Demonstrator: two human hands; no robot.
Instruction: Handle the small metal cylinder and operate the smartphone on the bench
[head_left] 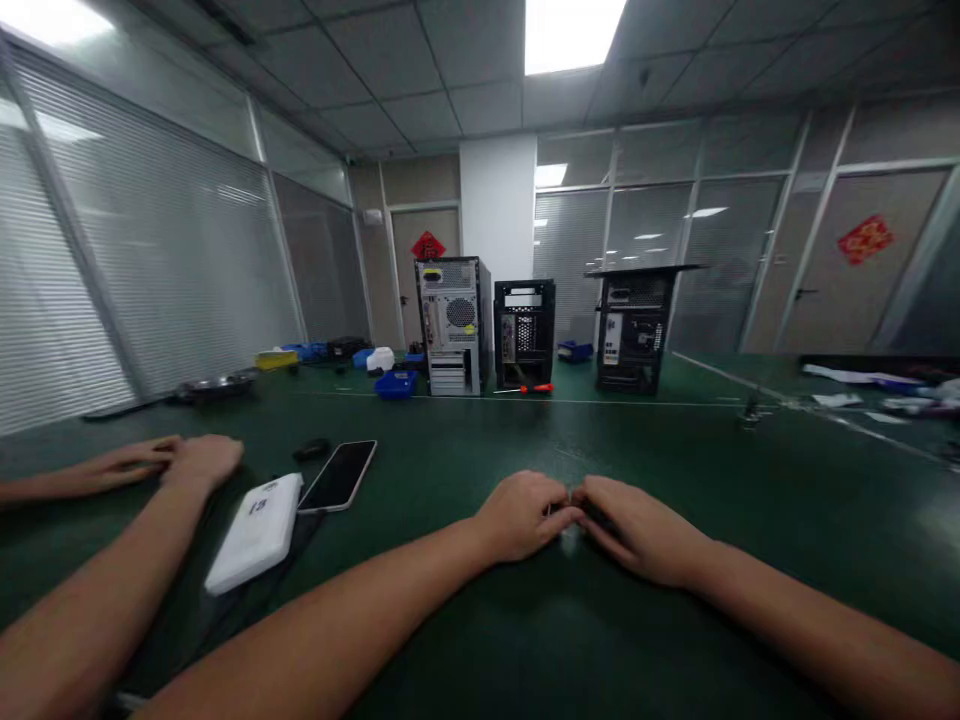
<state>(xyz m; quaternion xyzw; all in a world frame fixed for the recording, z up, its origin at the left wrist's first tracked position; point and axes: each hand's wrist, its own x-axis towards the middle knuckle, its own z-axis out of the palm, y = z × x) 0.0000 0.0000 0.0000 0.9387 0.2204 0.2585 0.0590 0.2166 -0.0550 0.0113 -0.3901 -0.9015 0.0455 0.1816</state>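
Near the middle of the green table (465, 620), my left hand (521, 515) and my right hand (645, 528) meet at the fingertips. The fingers of my left hand are curled, with thumb and index pressed towards the other hand. My right hand is closed in a similar way, its thumb under the fingers. Whatever is pinched between them, if anything, is too small to make out. Left of my forearm lie a dark-screened phone (341, 475) and a white power bank (256, 532), both apart from my hands.
Another person's hands (199, 462) rest on the table at left, near a small black object (312, 450). Across the back stand a grey computer case (454, 325), two black cases (524, 335) (631, 335), a screwdriver (536, 388) and a blue bin (395, 384).
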